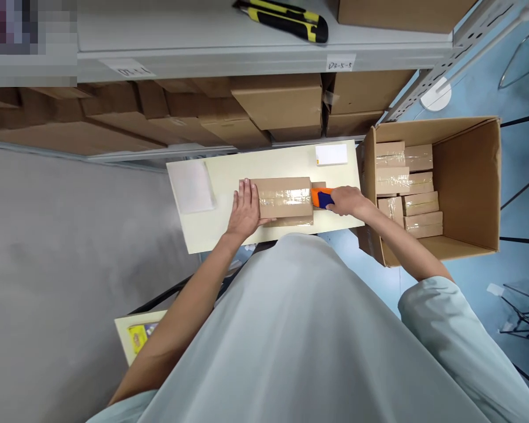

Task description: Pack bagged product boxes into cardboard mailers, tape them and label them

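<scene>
A small brown cardboard box [284, 204] lies on the cream tabletop [229, 170], clear tape running along its upper face. My left hand [245, 207] rests against the box's left end, fingers stretched out and the thumb along its near edge. At the opposite end, my right hand [346, 201] is closed around an orange and blue hand tool [321, 198]. The tool meets the right end of the box; its working tip is hidden, so its exact kind is unclear. A strip of brown cardboard shows beside it.
A large open carton [466, 182] with several small taped boxes stands at the right. White paper [196, 187] and a white card [331, 154] lie on the table. Beyond is a shelf [264, 61] bearing a yellow and black utility knife [286, 19], with cartons below.
</scene>
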A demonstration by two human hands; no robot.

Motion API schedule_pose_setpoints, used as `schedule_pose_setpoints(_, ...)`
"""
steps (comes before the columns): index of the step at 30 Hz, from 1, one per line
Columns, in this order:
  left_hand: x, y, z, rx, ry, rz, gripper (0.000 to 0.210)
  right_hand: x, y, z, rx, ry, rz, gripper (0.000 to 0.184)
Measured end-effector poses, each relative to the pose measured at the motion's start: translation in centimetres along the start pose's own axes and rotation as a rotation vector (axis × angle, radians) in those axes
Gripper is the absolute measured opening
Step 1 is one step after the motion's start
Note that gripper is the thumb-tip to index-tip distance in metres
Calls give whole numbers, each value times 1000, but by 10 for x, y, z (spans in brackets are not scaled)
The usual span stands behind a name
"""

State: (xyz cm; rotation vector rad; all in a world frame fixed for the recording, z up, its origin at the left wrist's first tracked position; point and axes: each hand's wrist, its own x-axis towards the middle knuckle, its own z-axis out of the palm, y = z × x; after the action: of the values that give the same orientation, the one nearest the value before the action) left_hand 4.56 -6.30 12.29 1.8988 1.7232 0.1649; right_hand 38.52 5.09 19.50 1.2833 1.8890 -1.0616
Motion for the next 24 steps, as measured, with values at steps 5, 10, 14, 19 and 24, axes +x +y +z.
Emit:
schedule_pose_setpoints(5, -2, -3, 1, 12, 18, 37, 141, -8, -17, 13, 34, 85, 28, 37)
schedule_pose_setpoints(10, -5, -4, 1, 93, -13, 57, 140, -11, -38, 31, -118, 195, 228, 32)
schedule_pose_setpoints(14, -5, -7, 3, 100, -2, 78, 143, -32, -44, 37, -136, 243, 412, 33)
schedule_pose_setpoints(19, -6, -17, 3, -8, -1, 134, 143, -75, -51, 23, -153, 473, 450, 46)
schedule_pose_setpoints(24, -10, -6, -26, -68, 76, 261, 134, -93, -89, -16, -139, 602, 409, 54)
